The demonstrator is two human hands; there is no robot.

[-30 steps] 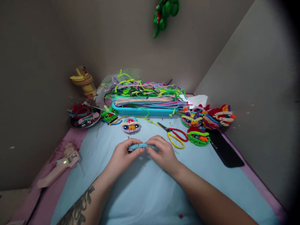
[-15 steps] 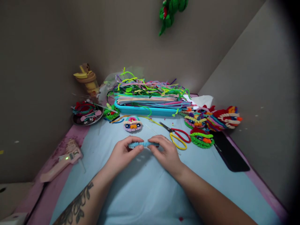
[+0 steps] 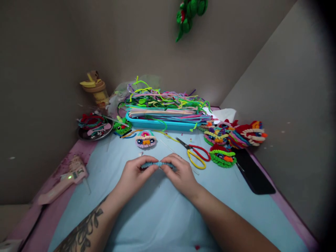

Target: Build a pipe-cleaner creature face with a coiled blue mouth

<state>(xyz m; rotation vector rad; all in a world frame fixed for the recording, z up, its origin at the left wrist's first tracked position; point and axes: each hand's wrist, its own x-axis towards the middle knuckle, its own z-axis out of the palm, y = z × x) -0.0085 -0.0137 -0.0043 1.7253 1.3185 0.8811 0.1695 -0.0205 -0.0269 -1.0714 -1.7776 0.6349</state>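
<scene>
Two pinch grips, thumbs nearly against fingers: left hand point(image 3: 136, 171) had one side of a fuzzy blue piece point(image 3: 159, 163), right hand point(image 3: 181, 172) the other, thumb tips almost meeting. Blue piece was partly hidden by fingers, held over the table's point(image 3: 157, 224) middle. Face-like ornament point(image 3: 146, 141) lay just beyond, scissors point(image 3: 189, 147) to its right. Pink glue gun point(image 3: 61, 186) sat along the left edge, black slab point(image 3: 256, 173) along the right edge, blue tray point(image 3: 165, 125) of fuzzy stems point(image 3: 168, 111) near the far edge.
</scene>
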